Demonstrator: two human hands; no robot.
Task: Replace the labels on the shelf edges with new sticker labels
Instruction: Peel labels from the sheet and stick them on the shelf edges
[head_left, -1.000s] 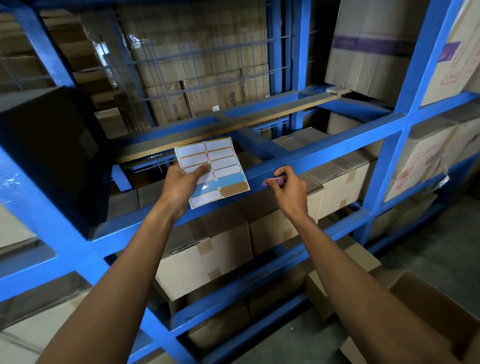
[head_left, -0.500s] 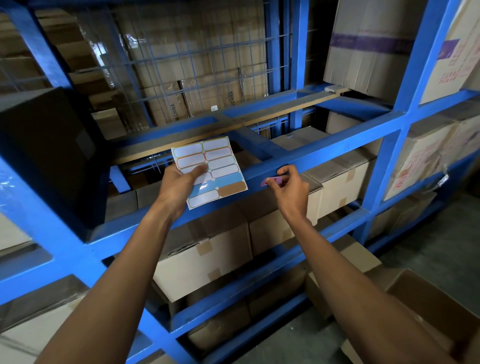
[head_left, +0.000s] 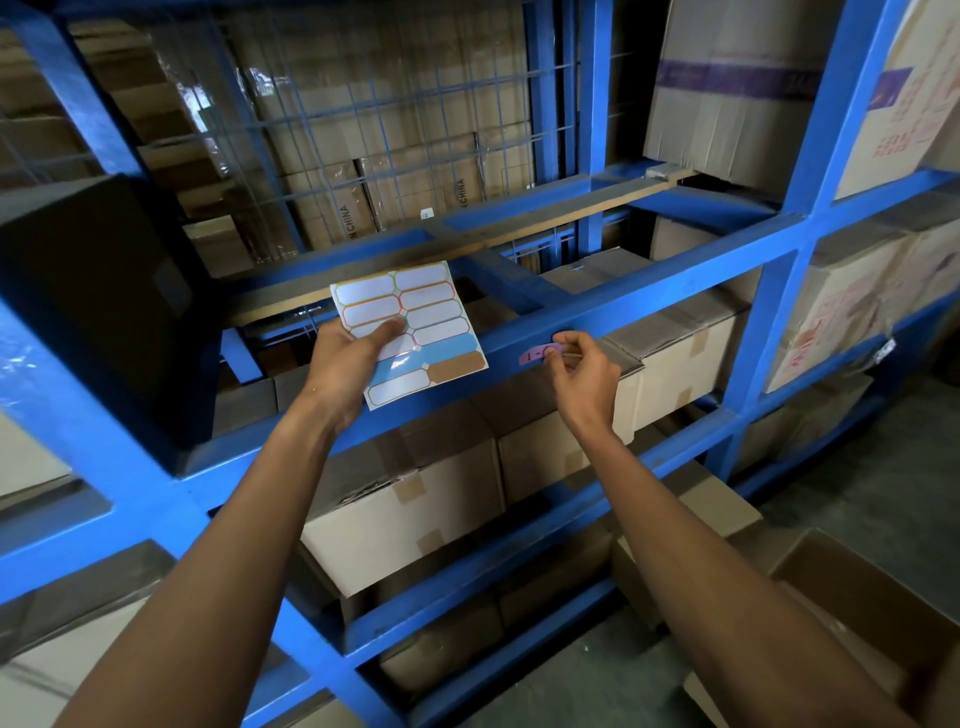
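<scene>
A sticker sheet (head_left: 415, 317) with several white labels and a few peeled slots is held up by my left hand (head_left: 348, 366), thumb on its face, in front of the blue shelf beam (head_left: 665, 291). On the beam's front edge sits a small purple label (head_left: 534, 355) with dark marks. My right hand (head_left: 584, 371) pinches the label's right end with thumb and forefinger against the beam.
Taped cardboard boxes (head_left: 405, 525) fill the shelf below the beam and the bays to the right. A dark box (head_left: 98, 312) juts out at upper left. Wire mesh (head_left: 363, 114) backs the upper bay. An open carton (head_left: 872, 613) stands on the floor at lower right.
The purple label shows more fully to the left of my right fingers than before. My left hand and the sheet have barely shifted.
</scene>
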